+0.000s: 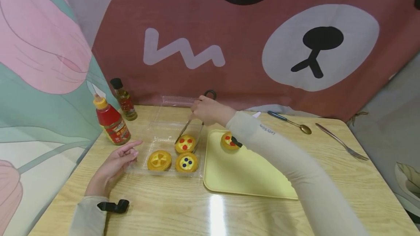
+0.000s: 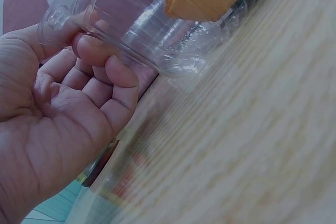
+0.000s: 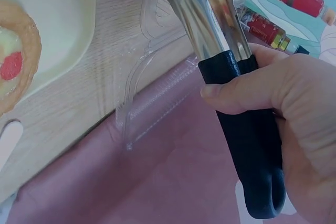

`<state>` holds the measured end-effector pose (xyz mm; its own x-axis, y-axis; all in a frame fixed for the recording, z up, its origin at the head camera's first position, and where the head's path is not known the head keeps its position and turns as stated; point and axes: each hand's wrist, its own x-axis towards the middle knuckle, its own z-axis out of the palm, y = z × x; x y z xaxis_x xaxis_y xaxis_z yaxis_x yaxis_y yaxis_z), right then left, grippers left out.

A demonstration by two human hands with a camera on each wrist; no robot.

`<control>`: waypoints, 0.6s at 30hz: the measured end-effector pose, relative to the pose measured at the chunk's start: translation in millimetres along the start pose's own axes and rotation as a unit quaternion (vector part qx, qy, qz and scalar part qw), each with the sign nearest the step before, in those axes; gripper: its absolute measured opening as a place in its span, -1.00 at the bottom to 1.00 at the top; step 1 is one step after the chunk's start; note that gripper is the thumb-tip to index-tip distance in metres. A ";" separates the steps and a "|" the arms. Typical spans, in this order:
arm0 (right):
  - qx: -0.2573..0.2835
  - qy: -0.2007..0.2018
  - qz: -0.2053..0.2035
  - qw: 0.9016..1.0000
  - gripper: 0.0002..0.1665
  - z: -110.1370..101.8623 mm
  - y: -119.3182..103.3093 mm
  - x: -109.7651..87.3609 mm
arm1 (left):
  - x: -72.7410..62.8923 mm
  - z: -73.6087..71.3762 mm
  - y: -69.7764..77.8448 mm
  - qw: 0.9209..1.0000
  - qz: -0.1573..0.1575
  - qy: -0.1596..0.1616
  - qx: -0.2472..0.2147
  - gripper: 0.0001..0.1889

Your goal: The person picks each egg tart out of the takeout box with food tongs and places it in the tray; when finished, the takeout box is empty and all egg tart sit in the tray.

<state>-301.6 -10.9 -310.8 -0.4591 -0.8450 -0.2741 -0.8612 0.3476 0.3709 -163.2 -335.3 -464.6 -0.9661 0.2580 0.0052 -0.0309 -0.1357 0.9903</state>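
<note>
My right hand grips black-handled metal tongs, thumb pressed on one handle. The tongs reach down to a red-dotted tart in a clear plastic container; whether their tips squeeze it I cannot tell. In the container there are also a blue-dotted tart and a tart with orange wedges. At its left side, my left hand pinches the thin plastic edge between thumb and finger, as the left wrist view shows. Another red-dotted tart lies on the yellow tray, partly covered by the right wrist.
A red squeeze bottle and a dark-capped glass bottle stand at the back left. To the right lie a spoon and a fork. A printed cloth hangs behind the table. The container's clear lid stands raised behind it.
</note>
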 end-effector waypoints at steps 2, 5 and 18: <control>-0.003 -0.001 0.002 1.000 -0.32 -0.2 -1.5 0.1 | -0.1 0.2 -0.3 1.000 0.001 -0.002 0.001 -0.60; -0.003 0.007 0.002 1.000 -0.32 1.1 -1.6 -0.4 | 0.1 0.2 -0.8 1.000 0.000 -0.005 0.003 -0.60; 0.029 0.082 0.000 0.996 -0.36 21.3 6.9 -7.4 | -0.9 1.8 1.6 0.999 -0.003 0.011 0.030 -0.62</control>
<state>-308.8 6.4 -325.2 -0.4214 -0.8985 -0.1232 -0.8745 0.3667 0.3175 -161.9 -334.0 -462.8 -0.9712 0.2381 -0.0040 -0.0228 -0.0764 0.9968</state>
